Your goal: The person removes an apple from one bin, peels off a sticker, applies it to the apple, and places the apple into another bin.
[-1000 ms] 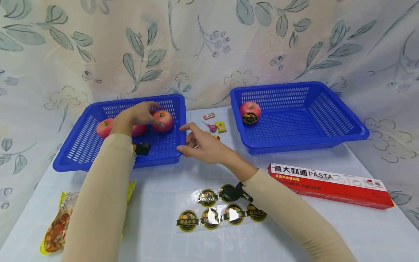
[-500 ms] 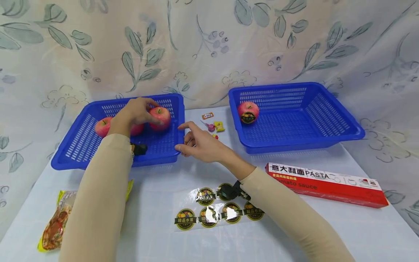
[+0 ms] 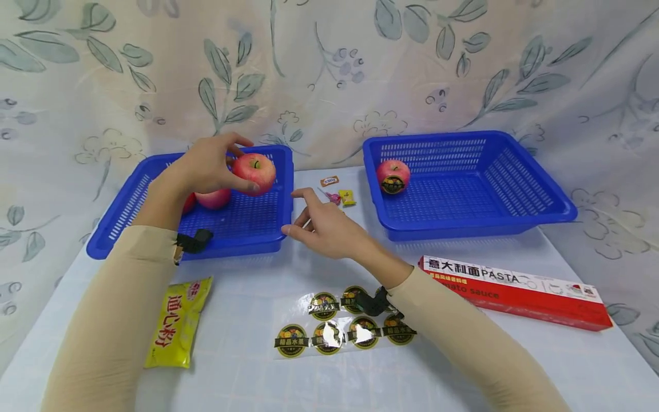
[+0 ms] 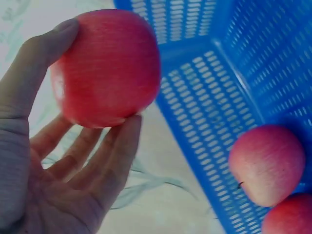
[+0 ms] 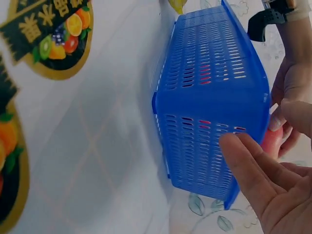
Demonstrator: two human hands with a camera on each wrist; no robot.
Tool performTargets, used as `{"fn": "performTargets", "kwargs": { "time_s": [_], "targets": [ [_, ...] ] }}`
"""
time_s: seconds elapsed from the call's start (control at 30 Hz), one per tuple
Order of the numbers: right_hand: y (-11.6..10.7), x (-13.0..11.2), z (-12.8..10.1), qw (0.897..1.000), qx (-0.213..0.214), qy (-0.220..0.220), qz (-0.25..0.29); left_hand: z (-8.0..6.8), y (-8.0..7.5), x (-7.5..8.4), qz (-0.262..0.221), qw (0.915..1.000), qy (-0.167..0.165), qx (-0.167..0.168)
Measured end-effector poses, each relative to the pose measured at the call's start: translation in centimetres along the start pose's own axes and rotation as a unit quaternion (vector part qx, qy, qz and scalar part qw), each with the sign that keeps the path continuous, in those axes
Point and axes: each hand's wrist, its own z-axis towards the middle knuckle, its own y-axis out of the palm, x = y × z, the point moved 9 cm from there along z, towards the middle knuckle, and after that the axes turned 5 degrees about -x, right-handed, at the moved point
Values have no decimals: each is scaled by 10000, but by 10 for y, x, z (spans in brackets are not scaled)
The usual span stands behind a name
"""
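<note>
A red apple [image 3: 257,171] hangs above the left blue basket [image 3: 252,222], gripped by my left hand [image 3: 206,167]. The left wrist view shows the thumb on one side of this apple [image 4: 109,68] and the fingertips beneath it. Two other apples lie lower in that basket; one apple [image 3: 213,199] is partly behind the left wrist, and the other [image 4: 290,217] is cut off in the left wrist view. Just outside the basket's right rim is my right hand [image 3: 329,226], thumb and forefinger spread, holding nothing. Whether its fingertips touch the rim I cannot tell.
A second blue basket [image 3: 458,197] stands at right with a stickered apple [image 3: 393,176]. Candies [image 3: 347,198] lie between the baskets. In front are a sheet of round stickers [image 3: 292,340], a red pasta box [image 3: 520,297] and a yellow food packet [image 3: 177,323].
My left hand has lifted the apple up from the left basket, and its forearm has swung left, uncovering more of the yellow packet. The right hand has stayed nearly still.
</note>
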Motion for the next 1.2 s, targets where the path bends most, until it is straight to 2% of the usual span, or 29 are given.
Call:
{"fn": "performTargets", "kwargs": {
  "time_s": [0.23, 0.43, 0.63, 0.8, 0.93, 1.07, 1.2],
  "targets": [
    [-17, -5, -17, 9995, 224, -205, -62, -42, -6, 41, -136, 9939, 866, 672],
    [-35, -10, -32, 9982, 299, -496, 165, -63, 7, 71, -525, 9842, 1550, 676],
    [-40, -17, -43, 9944, 192, -893, 537, -76, 26, 95, -794, 9733, 2079, 567],
    [-44, -12, -53, 9913, 214, -802, 1025, -81, 39, 111, -1067, 9618, 2458, 566],
    [-47, -6, -62, 9915, 218, -771, 1024, -81, 53, 116, -1410, 9559, 2517, 543],
    [-47, 2, -74, 9927, 134, -738, 949, -81, 70, 119, -1800, 9488, 2572, 358],
    [-45, 12, -86, 9945, 11, -640, 828, -83, 85, 126, -1808, 9446, 2726, 271]
  ]
}}
